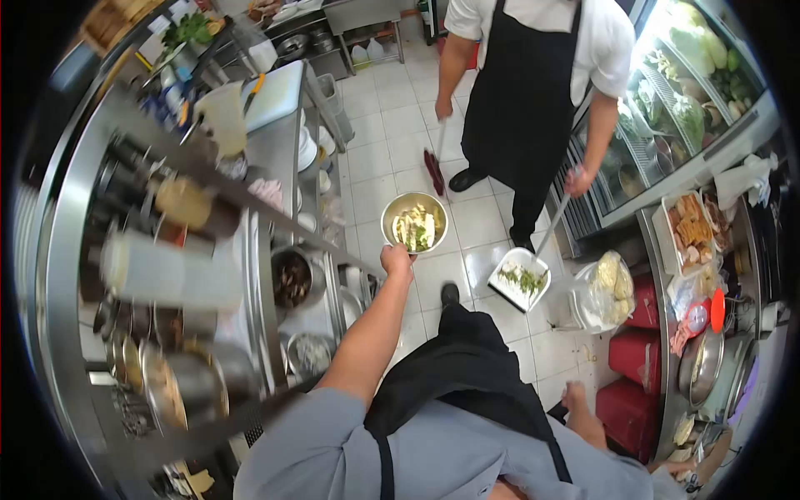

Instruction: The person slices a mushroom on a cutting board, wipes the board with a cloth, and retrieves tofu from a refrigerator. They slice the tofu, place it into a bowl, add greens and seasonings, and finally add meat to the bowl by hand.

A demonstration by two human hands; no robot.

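My left hand (pixel 398 260) is closed on the near rim of a round metal bowl (pixel 385 223), held out over the tiled floor. Inside lie pale yellow-white pieces (pixel 410 223) and chopped green bits. Low at my side is my right hand (pixel 574 395), near the red bins; it is small and blurred, so its fingers cannot be made out. Facing me, a person in a black apron (pixel 521 92) grips a broom (pixel 434 171) in one hand and a long-handled white dustpan (pixel 508 287) in the other. Green and white scraps lie in the dustpan.
Steel shelving with pots (pixel 292 279) runs along the left. A lit glass-front fridge (pixel 692 100) with vegetables stands at right, beside a counter with a food tray (pixel 667 242) and red bins (pixel 633 358). A bag-lined container (pixel 602 292) is near the dustpan. Another person's hand (pixel 679 468) shows bottom right.
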